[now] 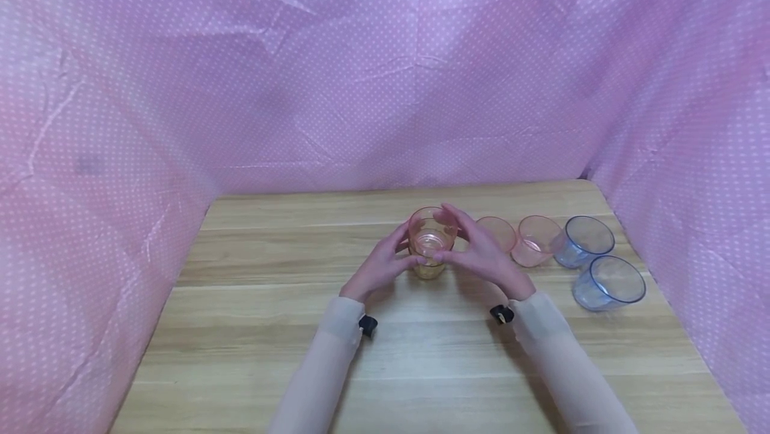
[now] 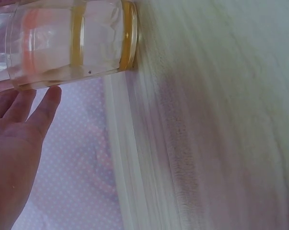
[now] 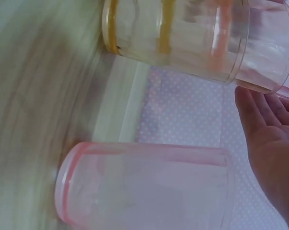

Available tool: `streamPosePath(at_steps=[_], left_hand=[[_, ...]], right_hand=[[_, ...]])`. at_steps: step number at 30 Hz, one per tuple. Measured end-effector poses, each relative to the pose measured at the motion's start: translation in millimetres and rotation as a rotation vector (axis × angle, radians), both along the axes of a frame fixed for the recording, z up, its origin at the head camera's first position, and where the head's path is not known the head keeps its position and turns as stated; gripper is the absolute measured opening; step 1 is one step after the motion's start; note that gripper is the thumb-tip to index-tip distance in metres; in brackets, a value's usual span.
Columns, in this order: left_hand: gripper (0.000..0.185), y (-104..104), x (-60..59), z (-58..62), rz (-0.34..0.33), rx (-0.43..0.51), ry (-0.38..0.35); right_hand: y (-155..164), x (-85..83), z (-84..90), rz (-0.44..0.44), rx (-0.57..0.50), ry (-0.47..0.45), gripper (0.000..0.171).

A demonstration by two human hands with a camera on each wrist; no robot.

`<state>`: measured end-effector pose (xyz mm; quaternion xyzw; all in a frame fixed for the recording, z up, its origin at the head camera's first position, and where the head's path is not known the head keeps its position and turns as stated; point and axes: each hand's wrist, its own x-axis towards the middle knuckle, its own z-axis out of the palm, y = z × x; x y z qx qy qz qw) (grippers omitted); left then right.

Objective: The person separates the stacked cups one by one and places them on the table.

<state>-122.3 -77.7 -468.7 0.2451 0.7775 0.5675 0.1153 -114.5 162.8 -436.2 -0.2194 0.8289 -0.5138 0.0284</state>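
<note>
Near the middle of the table, a clear pink-tinted cup (image 1: 432, 221) sits nested in the top of clear yellow cups (image 1: 428, 272). Two yellow bands and a pink band (image 3: 222, 38) show through the stacked walls in the right wrist view. My left hand (image 1: 385, 261) holds the pink cup from the left, thumb at the front and fingers toward the back. From the opposite side my right hand (image 1: 484, 255) grips it in the same way. In the left wrist view, the yellow base (image 2: 130, 36) stands upright on the table.
Right of the hands stand a pink cup (image 1: 496, 233), another pink cup (image 1: 534, 250), a blue cup (image 1: 586, 240) and a second blue cup (image 1: 610, 287) toward the table's right edge. Pink dotted cloth (image 1: 385, 86) walls in the wooden table (image 1: 252, 340) at the back and sides.
</note>
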Motion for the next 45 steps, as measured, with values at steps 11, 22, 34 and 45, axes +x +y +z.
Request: streamPosePath(at_steps=[11, 22, 34, 45], left_hand=[[0.078, -1, -1.1, -2.6, -0.014, -0.017, 0.065], [0.080, 2, 0.0, -8.7, 0.025, -0.073, 0.137], [0.085, -8, 6.8, -6.6, 0.013, -0.100, 0.102], [0.083, -12, 4.3, -5.3, -0.001, -0.063, 0.098]], right_hand=[[-5, -4.2, 4.6, -0.016, 0.013, -0.060, 0.089], [-8, -1.4, 0.8, -0.032, -0.013, -0.064, 0.087], [-15, 2.5, -11.6, -0.009, -0.078, -0.016, 0.084], [-16, 0.0, -7.6, 0.009, -0.059, 0.000, 0.084]])
